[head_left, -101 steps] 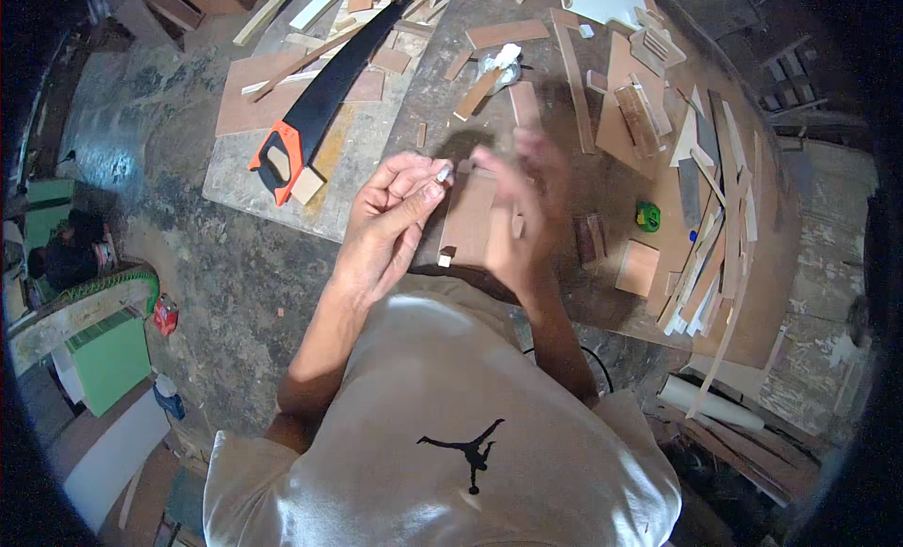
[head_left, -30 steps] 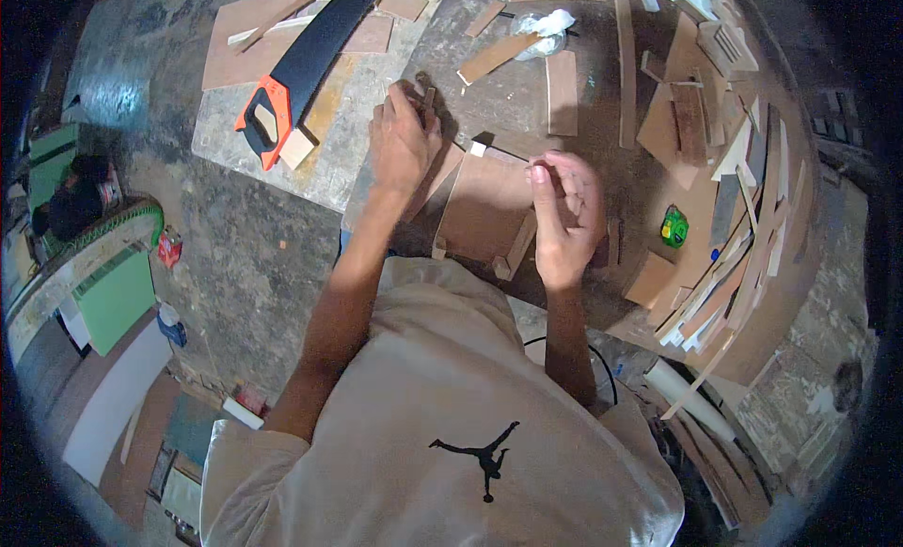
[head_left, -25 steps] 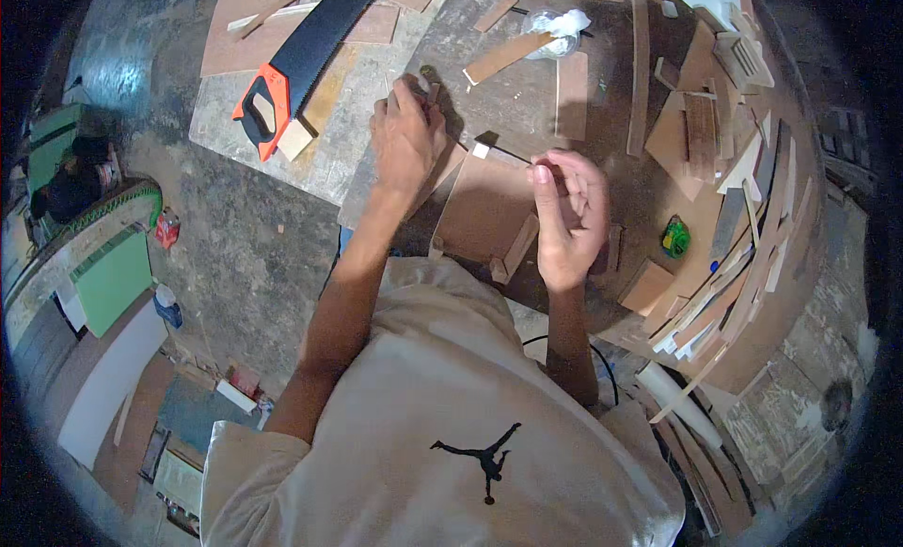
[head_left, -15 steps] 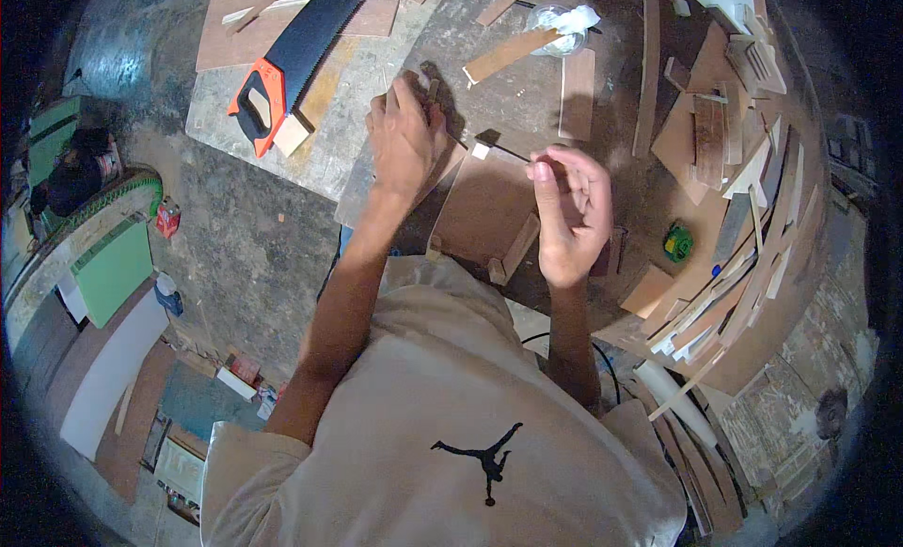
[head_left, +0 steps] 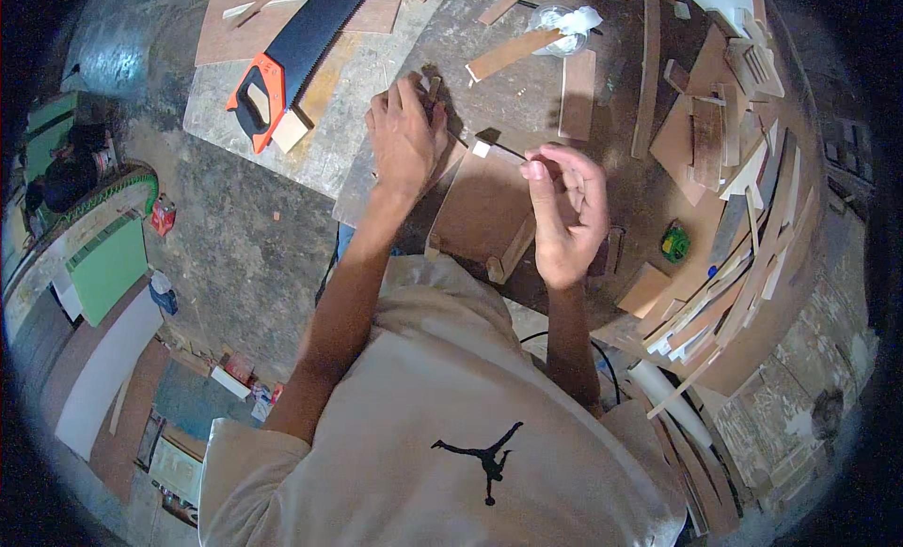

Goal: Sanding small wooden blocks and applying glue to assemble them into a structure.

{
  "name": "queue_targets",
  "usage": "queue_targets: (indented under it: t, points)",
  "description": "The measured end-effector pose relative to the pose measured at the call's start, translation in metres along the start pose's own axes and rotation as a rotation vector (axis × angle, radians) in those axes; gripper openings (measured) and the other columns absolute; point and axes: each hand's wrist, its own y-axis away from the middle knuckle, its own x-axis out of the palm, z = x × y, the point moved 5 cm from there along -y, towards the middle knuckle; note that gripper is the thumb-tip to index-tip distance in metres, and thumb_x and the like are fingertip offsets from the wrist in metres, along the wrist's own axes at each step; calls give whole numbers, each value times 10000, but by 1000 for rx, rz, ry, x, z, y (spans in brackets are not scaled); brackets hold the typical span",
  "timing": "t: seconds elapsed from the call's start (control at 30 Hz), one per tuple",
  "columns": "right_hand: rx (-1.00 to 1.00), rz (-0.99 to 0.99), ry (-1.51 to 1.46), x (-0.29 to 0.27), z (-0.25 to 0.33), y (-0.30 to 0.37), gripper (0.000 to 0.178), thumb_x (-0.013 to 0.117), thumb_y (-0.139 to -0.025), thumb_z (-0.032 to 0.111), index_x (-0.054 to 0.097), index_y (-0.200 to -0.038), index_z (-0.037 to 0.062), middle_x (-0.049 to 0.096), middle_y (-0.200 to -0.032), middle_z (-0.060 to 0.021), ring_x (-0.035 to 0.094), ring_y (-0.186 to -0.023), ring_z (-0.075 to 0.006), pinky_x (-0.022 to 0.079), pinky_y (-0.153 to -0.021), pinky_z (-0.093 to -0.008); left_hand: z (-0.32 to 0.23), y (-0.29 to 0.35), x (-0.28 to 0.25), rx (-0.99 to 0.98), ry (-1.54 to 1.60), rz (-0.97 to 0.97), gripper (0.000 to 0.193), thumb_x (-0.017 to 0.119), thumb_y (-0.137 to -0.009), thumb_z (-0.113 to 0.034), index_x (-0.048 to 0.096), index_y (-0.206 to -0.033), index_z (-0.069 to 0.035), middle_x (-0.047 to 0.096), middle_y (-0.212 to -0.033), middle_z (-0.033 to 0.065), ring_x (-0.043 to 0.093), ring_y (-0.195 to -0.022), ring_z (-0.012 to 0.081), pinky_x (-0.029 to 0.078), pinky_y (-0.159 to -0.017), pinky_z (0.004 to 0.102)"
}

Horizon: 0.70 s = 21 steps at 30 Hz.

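My right hand (head_left: 566,208) pinches one end of a thin dark stick (head_left: 509,153) between thumb and fingertips. A small white piece (head_left: 482,149) shows by the stick's far end; I cannot tell whether they are joined. Beneath lies a brown wooden panel (head_left: 475,206) with a short wood strip (head_left: 511,252) along its right side. To the left, my left hand (head_left: 406,138) is bent down over the table, next to a small wooden block (head_left: 434,84). Its fingertips are hidden, so whether it grips the block does not show.
A handsaw (head_left: 293,67) with an orange and black handle lies at the upper left. A clear plastic container (head_left: 562,31) stands at the back. Wood offcuts (head_left: 707,138) and a pile of strips (head_left: 743,284) fill the right, near a green tape measure (head_left: 673,242).
My right hand has shifted very slightly left with the stick. My left hand stays nearly where it was, and the whole view has moved a little.
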Motion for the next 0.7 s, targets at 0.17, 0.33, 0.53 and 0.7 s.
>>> queue_targets:
  t: [0.17, 0.33, 0.53, 0.7]
  points:
    - [-116, 104, 207, 14, 10, -8, 183, 635, -924, 6, 620, -1105, 21, 647, -1095, -120, 633, -1017, -225, 489, -920, -319, 1, 1, -1, 18, -13, -39, 425, 717, -825, -203, 548, -1169, -19, 610, -1074, 168, 543, -1007, 382, 419, -875, 501]
    - [-451, 486, 815, 46, 2, -33, 301, 569, -836, -41, 551, -1128, 30, 629, -1089, -197, 572, -1068, -405, 443, -943, -479, 4, 2, 0, 19, 5, -118, 399, 736, -799, -179, 558, -1123, -28, 606, -1062, 154, 538, -988, 366, 407, -874, 482]
    - [-298, 518, 615, 31, -31, -51, 362, 501, -786, -77, 531, -1127, 42, 624, -1144, -177, 539, -1120, -426, 412, -961, -509, 7, 8, -4, 38, 94, -111, 412, 736, -786, -149, 555, -1138, -37, 599, -1049, 134, 524, -1011, 339, 354, -930, 470]
    - [-177, 536, 644, 18, -61, -70, 355, 475, -822, -67, 570, -1136, 67, 634, -1204, -153, 565, -1137, -406, 437, -990, -462, 18, 11, -5, 44, 105, -113, 427, 724, -800, -134, 543, -1180, -56, 619, -1067, 107, 531, -1055, 318, 330, -961, 486]
